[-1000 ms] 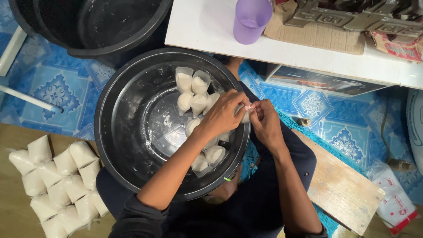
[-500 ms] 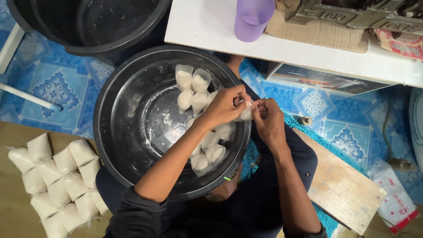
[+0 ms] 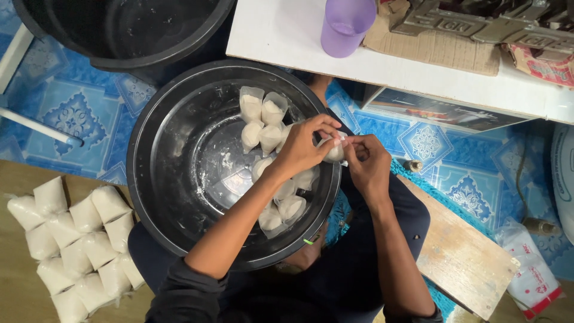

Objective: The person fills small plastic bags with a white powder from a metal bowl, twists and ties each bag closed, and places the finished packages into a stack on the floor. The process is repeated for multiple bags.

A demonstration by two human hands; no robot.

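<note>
Both hands meet over the right rim of a big black basin (image 3: 156, 197). My left hand (image 3: 305, 146) and my right hand (image 3: 368, 164) pinch the neck of one small clear bag of white powder (image 3: 333, 152) between their fingers. Inside the basin lie several more small filled bags (image 3: 263, 119), strung from the top middle down toward the lower right. Streaks of white powder mark the basin's wet bottom.
Several tied white bags (image 3: 78, 239) are stacked on the wooden board at lower left. A second black tub (image 3: 125, 33) stands at the top left. A white table (image 3: 287, 42) carries a purple cup (image 3: 347, 24) and cardboard. A wooden plank (image 3: 460, 257) lies at right on the blue patterned floor.
Both hands stay together on the small bag, with only slight finger movement. The view has shifted a little.
</note>
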